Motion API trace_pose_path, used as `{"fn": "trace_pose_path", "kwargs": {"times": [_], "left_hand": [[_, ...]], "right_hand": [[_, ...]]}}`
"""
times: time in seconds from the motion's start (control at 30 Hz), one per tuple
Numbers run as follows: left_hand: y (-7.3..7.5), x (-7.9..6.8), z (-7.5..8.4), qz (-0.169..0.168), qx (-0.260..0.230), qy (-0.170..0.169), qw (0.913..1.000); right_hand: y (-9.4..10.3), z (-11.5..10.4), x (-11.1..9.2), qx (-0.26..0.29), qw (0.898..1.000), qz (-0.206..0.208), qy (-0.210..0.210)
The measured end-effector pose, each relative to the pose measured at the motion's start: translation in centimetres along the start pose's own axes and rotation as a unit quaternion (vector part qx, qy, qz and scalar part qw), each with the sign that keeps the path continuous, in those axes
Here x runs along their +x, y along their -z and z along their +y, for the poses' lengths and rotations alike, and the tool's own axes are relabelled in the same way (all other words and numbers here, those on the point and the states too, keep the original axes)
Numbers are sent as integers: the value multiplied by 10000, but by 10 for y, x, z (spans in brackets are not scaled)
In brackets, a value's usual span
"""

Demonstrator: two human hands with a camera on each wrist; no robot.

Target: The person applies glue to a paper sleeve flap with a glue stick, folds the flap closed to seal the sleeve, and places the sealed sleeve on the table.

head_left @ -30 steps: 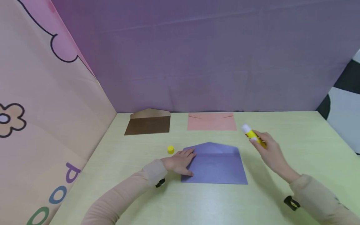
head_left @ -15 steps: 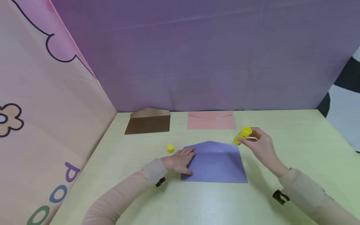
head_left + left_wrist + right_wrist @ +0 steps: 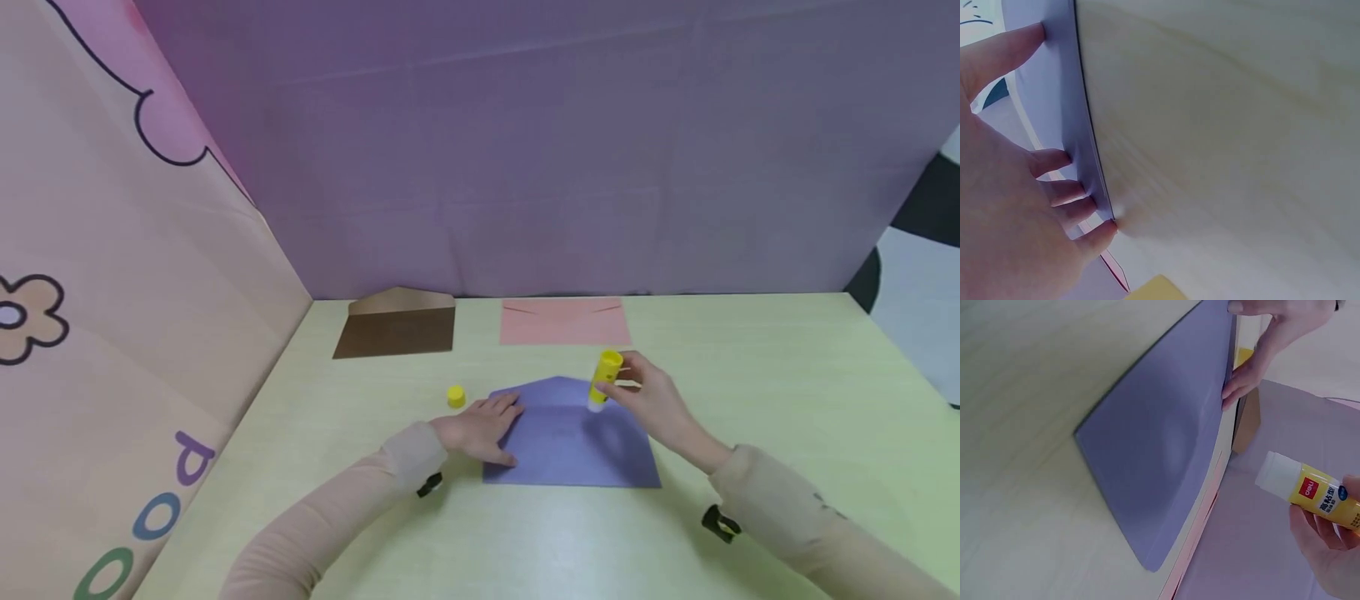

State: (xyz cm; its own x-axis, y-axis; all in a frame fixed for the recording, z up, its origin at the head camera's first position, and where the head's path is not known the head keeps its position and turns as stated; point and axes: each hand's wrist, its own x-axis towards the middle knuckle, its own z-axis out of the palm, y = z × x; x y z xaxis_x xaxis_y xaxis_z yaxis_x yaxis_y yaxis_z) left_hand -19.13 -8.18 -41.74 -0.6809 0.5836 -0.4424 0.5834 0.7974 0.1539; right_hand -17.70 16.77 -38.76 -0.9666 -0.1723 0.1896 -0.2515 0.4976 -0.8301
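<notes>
A purple envelope (image 3: 566, 450) lies on the table with its flap unfolded toward the back. My left hand (image 3: 480, 432) rests on its left edge, fingers spread and straight, as the left wrist view also shows with the fingertips on the purple paper (image 3: 1066, 106). Between thumb and fingers my right hand (image 3: 656, 404) pinches a yellow glue stick (image 3: 606, 371), its white end pointing down over the right part of the flap. In the right wrist view the glue stick's white end (image 3: 1279, 475) and printed label show. A yellow cap (image 3: 456, 397) stands left of the envelope, near my left hand.
At the back left lies a brown envelope (image 3: 397, 332) with its flap up. A pink envelope (image 3: 564, 323) lies at the back middle. A purple backdrop (image 3: 480, 167) rises behind the table, and a printed panel (image 3: 150, 292) borders it on the left.
My right hand has moved left, from right of the envelope to over its flap, and turned the glue stick from white end up to white end down. My left hand has stayed put.
</notes>
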Motion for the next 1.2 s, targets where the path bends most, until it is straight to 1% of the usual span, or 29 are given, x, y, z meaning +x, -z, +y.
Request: {"fn": "trace_pose_path", "kwargs": {"times": [0.23, 0.43, 0.73, 1.1, 1.2], "left_hand": [[0, 1, 0, -38, 45, 47, 10000], [1, 3, 1, -78, 98, 119, 9999], [0, 4, 3, -82, 146, 220, 9996], [0, 4, 3, -68, 144, 212, 9996], [0, 4, 3, -75, 135, 223, 9996]], "right_hand": [[-18, -2, -1, 36, 9989, -335, 333], [-33, -2, -1, -71, 9960, -620, 643], [-45, -4, 0, -243, 9933, -982, 555], [-58, -3, 2, -395, 9896, -1178, 732], [-61, -2, 2, -362, 9887, -1232, 779]]}}
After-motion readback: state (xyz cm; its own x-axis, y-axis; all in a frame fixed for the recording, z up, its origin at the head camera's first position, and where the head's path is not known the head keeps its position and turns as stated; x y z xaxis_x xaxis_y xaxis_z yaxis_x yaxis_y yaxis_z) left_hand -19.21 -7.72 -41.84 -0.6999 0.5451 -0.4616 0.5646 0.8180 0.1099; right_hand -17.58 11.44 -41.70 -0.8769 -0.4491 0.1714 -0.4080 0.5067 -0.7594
